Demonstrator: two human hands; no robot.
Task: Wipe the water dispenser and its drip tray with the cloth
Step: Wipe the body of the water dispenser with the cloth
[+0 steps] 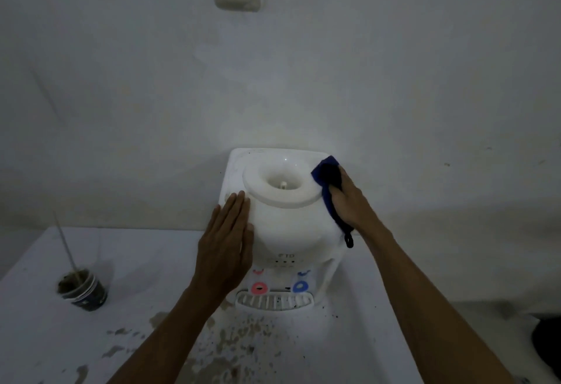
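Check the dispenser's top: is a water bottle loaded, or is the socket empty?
Empty. The water dispenser has no bottle on it; its open bottle socket shows the bare funnel and centre spike.

The water dispenser [285, 225] is white, with one pink-red tap [259, 288] and one blue tap [300, 286]. Its drip tray [274, 301] is white and slatted. The cloth [329, 183] is deep blue. Brown stains and dark specks mottle the white worktop [136, 262].

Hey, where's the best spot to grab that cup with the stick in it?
Grip the cup around its round side wall from the right, the nearer side for the left hand. The stick leans out the top, so coming from above is awkward.
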